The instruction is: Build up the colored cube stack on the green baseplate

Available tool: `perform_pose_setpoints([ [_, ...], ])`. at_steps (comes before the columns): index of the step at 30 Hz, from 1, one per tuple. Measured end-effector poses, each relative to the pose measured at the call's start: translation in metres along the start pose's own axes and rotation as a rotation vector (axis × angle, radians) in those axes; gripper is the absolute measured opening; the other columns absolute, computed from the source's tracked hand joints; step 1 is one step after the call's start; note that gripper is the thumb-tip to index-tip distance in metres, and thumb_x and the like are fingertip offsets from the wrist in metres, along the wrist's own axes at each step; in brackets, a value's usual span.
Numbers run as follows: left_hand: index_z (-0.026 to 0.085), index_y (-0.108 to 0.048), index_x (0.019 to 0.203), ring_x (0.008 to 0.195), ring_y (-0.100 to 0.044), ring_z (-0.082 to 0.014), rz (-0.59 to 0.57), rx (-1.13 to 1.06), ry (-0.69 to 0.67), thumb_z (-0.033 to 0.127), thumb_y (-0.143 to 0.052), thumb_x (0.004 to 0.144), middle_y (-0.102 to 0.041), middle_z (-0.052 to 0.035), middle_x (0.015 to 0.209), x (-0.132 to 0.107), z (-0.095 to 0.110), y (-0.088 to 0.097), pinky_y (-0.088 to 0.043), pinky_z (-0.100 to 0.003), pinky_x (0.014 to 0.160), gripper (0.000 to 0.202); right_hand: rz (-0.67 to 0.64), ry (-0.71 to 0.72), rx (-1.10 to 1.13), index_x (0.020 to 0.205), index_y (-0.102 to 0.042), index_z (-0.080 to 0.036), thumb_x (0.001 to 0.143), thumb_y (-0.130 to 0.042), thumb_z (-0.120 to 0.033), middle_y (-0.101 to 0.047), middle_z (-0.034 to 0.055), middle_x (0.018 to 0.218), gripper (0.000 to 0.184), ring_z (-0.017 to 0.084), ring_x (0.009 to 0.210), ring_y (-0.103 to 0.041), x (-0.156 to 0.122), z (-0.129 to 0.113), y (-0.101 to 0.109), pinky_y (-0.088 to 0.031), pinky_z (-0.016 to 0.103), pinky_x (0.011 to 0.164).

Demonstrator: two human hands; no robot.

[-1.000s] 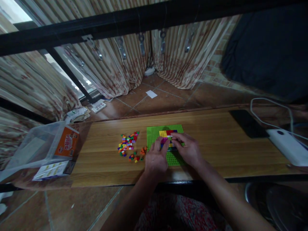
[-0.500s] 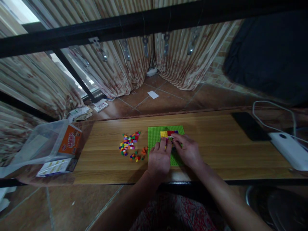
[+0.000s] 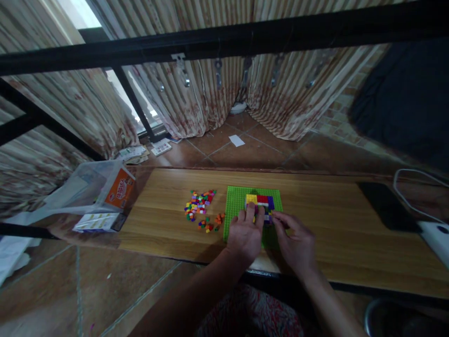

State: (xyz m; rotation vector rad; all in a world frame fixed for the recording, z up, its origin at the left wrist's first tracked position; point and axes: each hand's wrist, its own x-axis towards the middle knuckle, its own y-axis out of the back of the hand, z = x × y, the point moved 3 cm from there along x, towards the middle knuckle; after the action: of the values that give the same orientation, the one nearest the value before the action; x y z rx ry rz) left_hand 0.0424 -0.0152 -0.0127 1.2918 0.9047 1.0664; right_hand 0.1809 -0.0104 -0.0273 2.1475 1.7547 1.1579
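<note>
A green studded baseplate (image 3: 234,196) lies on the wooden table with a block of toy bricks (image 3: 262,200) built on it, yellow, red, blue and white pieces showing. My left hand (image 3: 245,234) rests over the near-left part of the bricks, fingers stretched out on top and covering some of them. At the right edge of the bricks is my right hand (image 3: 297,241), thumb and forefinger pinched together. Whatever sits between those fingertips is too small to make out. Left of the baseplate lies a loose pile of small coloured bricks (image 3: 199,204).
A clear plastic tub (image 3: 93,182) with an orange label and a small box (image 3: 98,222) stand at the left end. Toward the right lie a black phone-like slab (image 3: 386,206), a white device (image 3: 437,238) and a white cable (image 3: 414,171). A black rail (image 3: 224,42) crosses beyond the table.
My right hand has shifted from the upper middle of the bricks to their right edge. A white piece now shows below the red ones. The camera view has swung left.
</note>
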Motion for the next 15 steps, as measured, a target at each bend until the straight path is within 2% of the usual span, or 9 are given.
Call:
perform_pose_setpoints([
  [5,0.021,-0.039,0.142,0.11,-0.055,-0.0265,0.029,-0.023,0.016,0.021,-0.04,0.093,-0.044,-0.0143,0.145,-0.002,0.002,-0.001,-0.055,-0.038,0.08,0.049,0.014,0.049,0.026,0.097,-0.071,-0.023,0.091,-0.057,-0.031,-0.074,0.0051,0.093,0.017,0.019,0.08,-0.069,-0.001,-0.011,-0.004,-0.056,0.033,0.075],
  [10,0.02,-0.042,0.14,0.11,-0.056,-0.0252,0.054,-0.098,-0.005,0.023,-0.04,0.094,-0.043,-0.0142,0.146,-0.003,-0.001,-0.006,-0.056,-0.037,0.08,0.046,0.01,0.059,0.14,0.097,-0.071,-0.023,0.09,-0.059,-0.03,-0.073,0.0049,0.095,0.016,0.019,0.086,-0.069,0.005,-0.034,-0.008,-0.055,0.033,0.078],
  [13,0.02,-0.037,0.142,0.112,-0.057,-0.0249,0.104,-0.181,-0.056,0.023,-0.046,0.09,-0.04,-0.015,0.148,-0.017,-0.011,-0.012,-0.055,-0.039,0.087,0.053,-0.039,0.073,0.198,0.098,-0.07,-0.024,0.091,-0.057,-0.03,-0.073,0.005,0.097,0.016,0.02,0.089,-0.068,0.014,-0.055,-0.017,-0.054,0.035,0.083],
  [15,0.018,-0.034,0.144,0.118,-0.054,-0.0259,0.178,-0.225,-0.063,0.02,-0.048,0.088,-0.043,-0.016,0.146,-0.034,-0.025,-0.015,-0.052,-0.041,0.093,0.058,-0.109,0.096,0.195,0.098,-0.07,-0.024,0.092,-0.054,-0.029,-0.072,0.0053,0.098,0.017,0.02,0.091,-0.067,0.02,-0.069,-0.029,-0.053,0.036,0.085],
])
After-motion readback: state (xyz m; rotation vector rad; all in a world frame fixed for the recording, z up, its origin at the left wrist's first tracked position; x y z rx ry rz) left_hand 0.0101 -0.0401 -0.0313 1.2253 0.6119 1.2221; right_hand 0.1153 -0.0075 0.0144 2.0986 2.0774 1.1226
